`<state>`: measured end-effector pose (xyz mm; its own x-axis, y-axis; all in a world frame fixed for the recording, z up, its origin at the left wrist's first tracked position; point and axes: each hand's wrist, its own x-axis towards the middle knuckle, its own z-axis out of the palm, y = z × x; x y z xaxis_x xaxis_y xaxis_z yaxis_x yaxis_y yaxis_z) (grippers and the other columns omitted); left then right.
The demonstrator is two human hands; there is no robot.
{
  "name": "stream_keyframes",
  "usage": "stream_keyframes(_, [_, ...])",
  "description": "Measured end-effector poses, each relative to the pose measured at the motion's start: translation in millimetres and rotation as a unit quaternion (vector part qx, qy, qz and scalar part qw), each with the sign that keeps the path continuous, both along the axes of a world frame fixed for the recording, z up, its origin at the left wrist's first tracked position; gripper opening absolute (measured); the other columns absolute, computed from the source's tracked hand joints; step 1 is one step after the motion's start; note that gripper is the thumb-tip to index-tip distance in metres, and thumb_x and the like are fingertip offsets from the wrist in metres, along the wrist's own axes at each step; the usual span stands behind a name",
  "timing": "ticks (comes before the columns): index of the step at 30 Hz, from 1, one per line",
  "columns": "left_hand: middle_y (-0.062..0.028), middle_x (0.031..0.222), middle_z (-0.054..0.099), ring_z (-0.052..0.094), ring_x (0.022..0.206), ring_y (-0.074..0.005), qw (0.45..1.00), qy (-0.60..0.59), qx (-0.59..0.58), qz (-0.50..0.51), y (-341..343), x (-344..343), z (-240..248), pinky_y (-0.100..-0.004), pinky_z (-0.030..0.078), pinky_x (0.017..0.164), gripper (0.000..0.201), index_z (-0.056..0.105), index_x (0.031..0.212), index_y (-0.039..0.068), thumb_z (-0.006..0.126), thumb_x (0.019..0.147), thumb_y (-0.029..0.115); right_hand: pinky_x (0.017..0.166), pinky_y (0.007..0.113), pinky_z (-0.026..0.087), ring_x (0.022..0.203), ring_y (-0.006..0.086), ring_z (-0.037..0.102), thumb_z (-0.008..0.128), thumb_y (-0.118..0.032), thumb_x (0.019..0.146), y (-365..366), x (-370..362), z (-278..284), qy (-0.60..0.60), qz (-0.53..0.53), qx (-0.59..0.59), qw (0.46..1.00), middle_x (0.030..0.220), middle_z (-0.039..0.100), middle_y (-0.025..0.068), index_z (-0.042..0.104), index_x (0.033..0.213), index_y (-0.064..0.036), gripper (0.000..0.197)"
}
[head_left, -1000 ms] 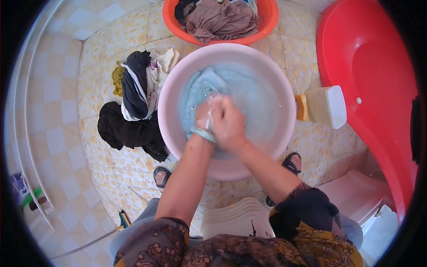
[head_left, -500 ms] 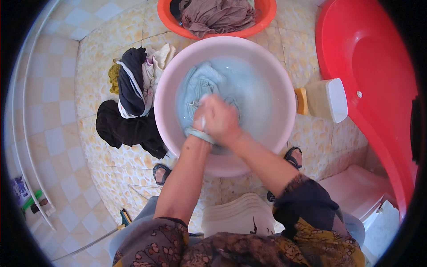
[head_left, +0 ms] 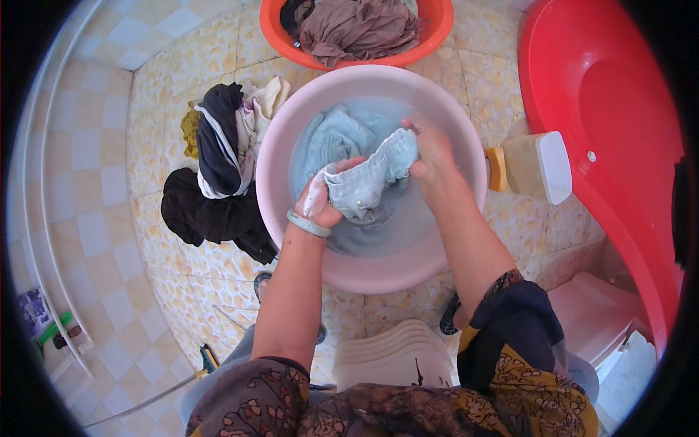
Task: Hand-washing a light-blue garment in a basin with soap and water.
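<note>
A pale blue wet garment (head_left: 364, 182) is stretched between my two hands above cloudy water in a pink basin (head_left: 378, 278). My left hand (head_left: 319, 206), with white suds on it and a pale bangle at the wrist, is closed round the left end of a stitched band. At the band's other end my right hand (head_left: 435, 151) grips the fabric between thumb and fingers. Below the band the cloth hangs into the water. More pale blue cloth (head_left: 335, 135) lies bunched in the basin's far left; whether it is the same garment I cannot tell.
Behind the basin stands an orange tub (head_left: 437, 36) with brown cloth (head_left: 357, 30). Dark and white clothes (head_left: 218, 138) and a black garment (head_left: 211, 211) lie on the tiles at left. At right are a lidded container (head_left: 528, 166) and a red bathtub (head_left: 619, 109).
My hands were pressed together over the cloth at the basin's middle left. They have moved apart, the right one to the right, and the garment's band is now raised and spread between them.
</note>
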<state>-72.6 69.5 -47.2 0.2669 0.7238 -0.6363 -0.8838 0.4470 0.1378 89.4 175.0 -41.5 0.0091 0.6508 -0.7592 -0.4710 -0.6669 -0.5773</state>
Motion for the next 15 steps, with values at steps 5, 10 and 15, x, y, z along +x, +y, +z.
stream_keyframes(5, [-0.0150,0.114,0.058,0.057,0.102,-0.0252,0.999,-0.023,0.045,0.009,1.9,4.5,-1.8,-0.0343,0.047,0.088,0.037,0.048,0.120,-0.006,0.038,0.095,0.020,0.072,0.036,0.049,0.080,0.0211,0.052,0.047,-0.026,0.095,-12.9,-24.0,6.3,0.091,-0.037,-0.026,0.995,0.091,0.050,0.0089,0.052,0.094,0.0003,0.026])
stream_keyframes(10, [-0.0083,0.103,0.062,0.060,0.090,-0.0186,0.990,0.126,0.066,0.015,1.4,24.7,-15.2,-0.0300,0.048,0.080,0.033,0.053,0.114,-0.002,0.042,0.095,0.022,0.073,0.037,0.049,0.081,0.0215,0.052,0.047,-0.027,0.095,-23.0,-35.5,2.3,0.133,-0.049,-0.028,0.990,0.091,0.050,0.0092,0.052,0.097,0.0009,0.028])
stream_keyframes(15, [-0.0036,0.083,0.061,0.059,0.073,-0.0143,0.958,0.264,0.049,0.100,4.2,31.8,-11.5,-0.0277,0.048,0.066,0.023,0.060,0.097,0.002,0.047,0.094,0.022,0.069,0.032,0.047,0.075,0.0187,0.052,0.050,-0.026,0.093,-34.8,-42.8,22.9,0.081,0.031,0.012,0.996,0.080,0.049,0.0062,0.056,0.088,-0.0009,0.026])
